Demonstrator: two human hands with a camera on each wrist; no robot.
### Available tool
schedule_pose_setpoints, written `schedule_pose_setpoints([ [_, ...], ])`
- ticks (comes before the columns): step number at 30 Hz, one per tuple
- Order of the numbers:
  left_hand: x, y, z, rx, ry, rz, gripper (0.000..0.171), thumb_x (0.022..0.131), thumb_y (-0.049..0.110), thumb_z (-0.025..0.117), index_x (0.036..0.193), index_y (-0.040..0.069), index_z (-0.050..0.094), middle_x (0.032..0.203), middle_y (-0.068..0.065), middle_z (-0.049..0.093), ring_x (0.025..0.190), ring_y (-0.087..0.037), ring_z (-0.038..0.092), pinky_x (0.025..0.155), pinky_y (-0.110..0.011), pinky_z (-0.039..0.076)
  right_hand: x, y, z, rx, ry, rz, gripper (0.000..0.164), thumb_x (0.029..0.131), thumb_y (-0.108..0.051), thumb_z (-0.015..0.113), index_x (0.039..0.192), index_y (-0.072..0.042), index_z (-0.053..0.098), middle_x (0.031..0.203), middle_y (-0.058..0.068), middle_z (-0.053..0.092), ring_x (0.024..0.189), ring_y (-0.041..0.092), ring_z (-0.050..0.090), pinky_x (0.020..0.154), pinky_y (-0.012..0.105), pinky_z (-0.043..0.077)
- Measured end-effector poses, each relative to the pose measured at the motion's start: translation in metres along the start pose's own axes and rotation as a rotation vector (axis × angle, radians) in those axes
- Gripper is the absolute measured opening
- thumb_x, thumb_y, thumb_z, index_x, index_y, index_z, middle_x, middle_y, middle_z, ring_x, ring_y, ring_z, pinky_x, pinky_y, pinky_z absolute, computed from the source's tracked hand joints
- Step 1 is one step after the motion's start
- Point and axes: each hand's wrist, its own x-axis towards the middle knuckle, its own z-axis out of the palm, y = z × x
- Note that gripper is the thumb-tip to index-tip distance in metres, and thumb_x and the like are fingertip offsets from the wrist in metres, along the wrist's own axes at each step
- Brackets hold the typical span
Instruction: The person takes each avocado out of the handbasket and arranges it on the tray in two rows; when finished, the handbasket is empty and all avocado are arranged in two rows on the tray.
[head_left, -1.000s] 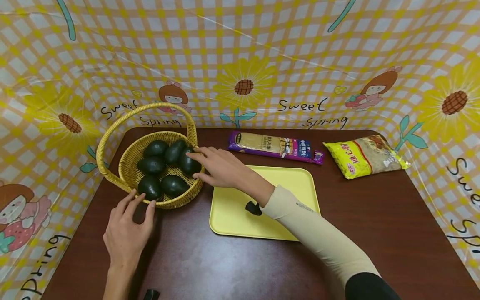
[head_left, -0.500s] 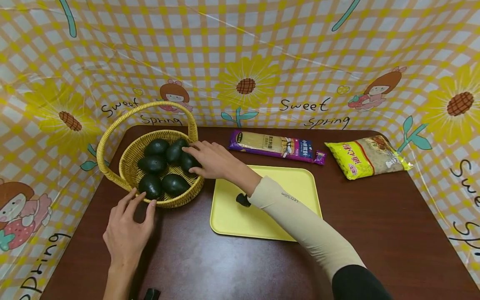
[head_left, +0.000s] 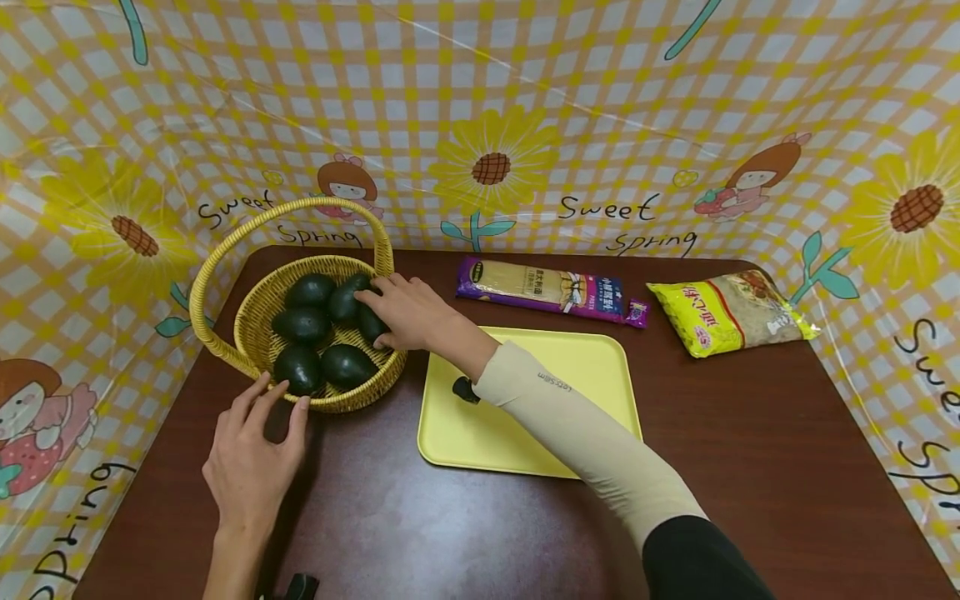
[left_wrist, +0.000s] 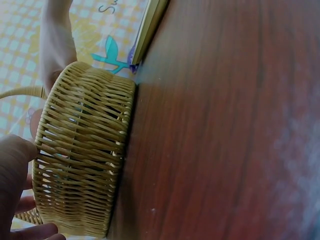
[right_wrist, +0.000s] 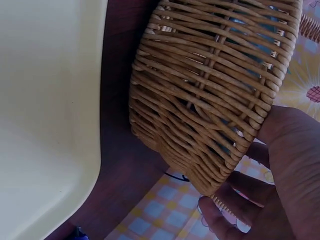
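At the left of a dark brown, wood-grained table (head_left: 750, 467), six glossy, dark green, egg-shaped avocados (head_left: 302, 325) are held in a round, golden-yellow woven basket (head_left: 375, 396) with a tall arched handle (head_left: 330, 202). The near rim is touched by the left hand (head_left: 251, 458), its fingers relaxed rather than wrapped round it. The right-hand avocado (head_left: 369, 323) is partly covered by the right hand (head_left: 412, 312), whose digits are bent over it; whether it is firmly gripped cannot be told.

Should the avocado be lifted by its smooth skin with too shallow a hold, it could be dropped; should it be caught on the rim or on a neighbour, the basket could be tilted, since only a light touch is applied on the near side.

By the head view alone are the avocados counted. By the left wrist view, the base is shown flat on the table, a fact hidden from above. By the right wrist view, a rounded corner of the pale yellow rectangular tray (head_left: 517, 442), concealed beneath the right arm in the head view, is revealed, apart from the basket.
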Motion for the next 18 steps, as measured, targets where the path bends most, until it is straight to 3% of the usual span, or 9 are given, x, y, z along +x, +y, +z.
schedule_pose_setpoints([
  [10,0.0,0.002,-0.001,0.005,-0.022,-0.013,0.037,0.098,0.034,0.08,0.126,0.011,0.081,0.141,-0.008,0.072,0.108,-0.042,0.07,0.052,-0.062,0.054,0.01,-0.004,0.0,0.002,-0.052,0.042,0.089,0.097,-0.056,0.077,0.17,-0.023,0.037,0.171,0.013,0.039,0.156,0.032,0.039,0.119,0.054,0.039],
  [18,0.0,0.001,-0.001,0.016,-0.035,-0.024,0.037,0.098,0.035,0.08,0.127,0.011,0.081,0.142,-0.008,0.071,0.11,-0.042,0.069,0.053,-0.062,0.055,0.016,-0.007,0.0,-0.018,-0.076,0.04,0.098,0.088,-0.06,0.085,0.168,-0.024,0.041,0.164,0.009,0.049,0.146,0.028,0.05,0.114,0.051,0.042],
])
